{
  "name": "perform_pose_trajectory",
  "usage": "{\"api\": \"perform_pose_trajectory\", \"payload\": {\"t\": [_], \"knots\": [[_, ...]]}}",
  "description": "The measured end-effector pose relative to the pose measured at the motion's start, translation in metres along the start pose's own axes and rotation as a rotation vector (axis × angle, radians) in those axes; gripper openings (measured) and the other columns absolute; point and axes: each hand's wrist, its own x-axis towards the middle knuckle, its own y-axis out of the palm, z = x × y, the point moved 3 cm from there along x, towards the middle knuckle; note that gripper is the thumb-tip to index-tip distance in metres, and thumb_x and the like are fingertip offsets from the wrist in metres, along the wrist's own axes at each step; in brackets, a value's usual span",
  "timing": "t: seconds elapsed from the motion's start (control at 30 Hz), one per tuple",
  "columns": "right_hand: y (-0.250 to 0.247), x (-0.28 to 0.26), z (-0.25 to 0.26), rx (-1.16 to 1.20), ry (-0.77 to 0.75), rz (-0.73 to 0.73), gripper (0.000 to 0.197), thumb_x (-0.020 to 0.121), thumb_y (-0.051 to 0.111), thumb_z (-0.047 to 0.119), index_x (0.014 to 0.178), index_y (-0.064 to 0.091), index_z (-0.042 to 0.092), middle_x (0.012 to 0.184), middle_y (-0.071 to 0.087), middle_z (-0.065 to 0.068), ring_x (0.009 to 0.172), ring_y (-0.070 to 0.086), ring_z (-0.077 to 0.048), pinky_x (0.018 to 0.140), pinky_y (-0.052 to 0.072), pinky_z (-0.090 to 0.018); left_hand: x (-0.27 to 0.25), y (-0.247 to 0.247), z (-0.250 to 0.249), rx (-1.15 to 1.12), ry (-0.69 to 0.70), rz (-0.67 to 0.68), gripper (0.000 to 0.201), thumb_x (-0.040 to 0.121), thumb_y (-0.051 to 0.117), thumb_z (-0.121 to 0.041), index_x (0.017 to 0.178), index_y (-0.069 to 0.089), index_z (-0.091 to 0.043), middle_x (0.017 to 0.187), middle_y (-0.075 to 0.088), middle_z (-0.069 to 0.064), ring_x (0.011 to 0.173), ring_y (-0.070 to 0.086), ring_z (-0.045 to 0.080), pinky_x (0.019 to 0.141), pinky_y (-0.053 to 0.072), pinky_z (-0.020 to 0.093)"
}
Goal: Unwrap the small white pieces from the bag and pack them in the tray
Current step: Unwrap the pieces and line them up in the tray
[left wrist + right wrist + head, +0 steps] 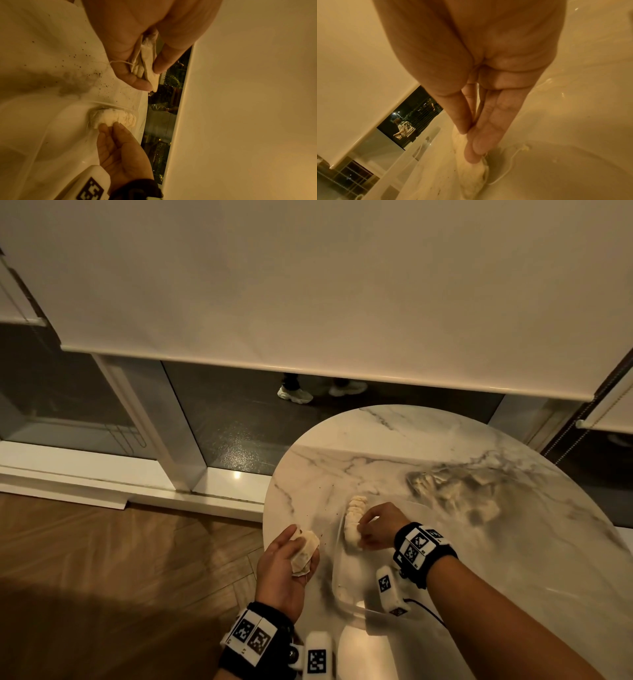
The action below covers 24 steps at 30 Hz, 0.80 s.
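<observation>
Head view: palm-up left hand [281, 573] clamps tea bags [303, 551]; right hand [378, 529], fingers [369, 514] together, pinches stack [354, 513].

I see left hand [286, 570] and right hand [376, 527] bare, black wrist straps [432, 562], white coded tags [419, 542], white camera blocks [388, 590], black cable [428, 613].

The surface [394, 440] is glossy polished marble, white with grey veins, flecked with dark grit [100, 73]. The tea bags [305, 549] are thin matt paper, creased, with a thin string [120, 62]; the stack [354, 518] looks the same crinkled paper, lying in a clear, smooth plastic box [335, 573]. The floor [120, 542] is satin-finished wood, the blind [308, 285] matt cloth.
</observation>
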Motion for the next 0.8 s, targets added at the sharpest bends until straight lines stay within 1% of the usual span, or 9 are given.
{"api": "perform_pose_trajectory", "payload": {"t": [0.17,0.27,0.37,0.5,0.53,0.63,0.67,0.73,0.8], "knots": [[0.001,-0.001,0.003,0.038,-0.015,0.046,0.013,0.09,0.063,-0.007,0.082,0.061,0.002,0.068,0.069,-0.02,0.056,0.072,-0.024,0.051,0.059,-0.031,0.003,0.0,0.004,-0.002,-0.017,0.002,0.028,0.091,0.058,0.006,0.114,0.065,-0.009,0.125,0.062,0.024,0.097,0.066,0.037,0.054,0.058,0.031],[0.002,0.001,0.004,0.055,-0.017,0.057,0.013,0.091,0.063,-0.007,0.083,0.06,0.003,0.071,0.069,-0.021,0.062,0.073,-0.027,0.062,0.063,-0.037,0.003,0.0,0.007,-0.003,-0.023,0.0,0.028,0.092,0.057,0.007,0.114,0.065,-0.008,0.121,0.063,0.024,0.095,0.066,0.037,0.055,0.059,0.032],[0.001,0.002,0.004,0.026,-0.026,0.031,0.012,0.09,0.065,-0.004,0.084,0.059,0.005,0.073,0.069,-0.019,0.059,0.072,-0.023,0.062,0.062,-0.036,0.004,-0.001,0.009,-0.002,-0.029,0.001,0.027,0.092,0.057,0.006,0.114,0.065,-0.009,0.12,0.064,0.023,0.095,0.067,0.036,0.056,0.059,0.032],[-0.004,0.002,0.004,-0.01,-0.023,0.004,0.011,0.084,0.075,0.002,0.085,0.064,0.005,0.074,0.07,-0.019,0.065,0.072,-0.03,0.071,0.063,-0.048,0.006,-0.001,0.008,0.012,-0.027,0.004,0.027,0.093,0.057,0.006,0.114,0.065,-0.01,0.116,0.066,0.022,0.093,0.067,0.035,0.056,0.058,0.032],[-0.005,0.001,0.005,-0.018,-0.018,-0.012,0.014,0.082,0.078,0.005,0.088,0.065,0.006,0.078,0.071,-0.019,0.067,0.072,-0.032,0.068,0.063,-0.046,0.006,0.0,0.008,0.017,-0.026,0.002,0.027,0.093,0.057,0.006,0.113,0.065,-0.01,0.115,0.066,0.021,0.093,0.067,0.034,0.055,0.058,0.032],[-0.009,-0.003,0.004,-0.103,0.03,-0.062,0.026,0.078,0.084,0.014,0.095,0.066,0.007,0.091,0.073,-0.017,0.067,0.074,-0.029,0.055,0.06,-0.033,0.006,0.001,0.01,0.024,-0.026,-0.001,0.027,0.093,0.056,0.007,0.114,0.065,-0.008,0.113,0.066,0.021,0.091,0.066,0.034,0.054,0.058,0.031],[-0.009,-0.003,0.003,-0.15,0.044,-0.06,0.028,0.076,0.086,0.016,0.094,0.067,0.006,0.09,0.073,-0.017,0.071,0.075,-0.03,0.057,0.061,-0.033,0.007,0.0,0.011,0.023,-0.031,-0.005,0.027,0.093,0.057,0.007,0.114,0.065,-0.008,0.112,0.066,0.022,0.091,0.066,0.034,0.054,0.058,0.032],[-0.006,-0.002,0.001,-0.245,0.063,-0.029,0.035,0.071,0.089,0.019,0.094,0.069,0.002,0.086,0.075,-0.018,0.076,0.075,-0.031,0.067,0.063,-0.041,0.008,-0.001,0.013,0.027,-0.039,-0.01,0.027,0.093,0.057,0.006,0.115,0.064,-0.008,0.114,0.066,0.022,0.093,0.066,0.036,0.057,0.059,0.033],[-0.003,0.001,-0.001,-0.29,0.069,0.01,0.038,0.071,0.089,0.021,0.097,0.07,0.0,0.086,0.076,-0.019,0.071,0.073,-0.03,0.074,0.062,-0.046,0.008,-0.001,0.015,0.03,-0.042,-0.012,0.027,0.093,0.057,0.006,0.116,0.064,-0.008,0.114,0.066,0.022,0.096,0.066,0.036,0.063,0.058,0.035]]}}
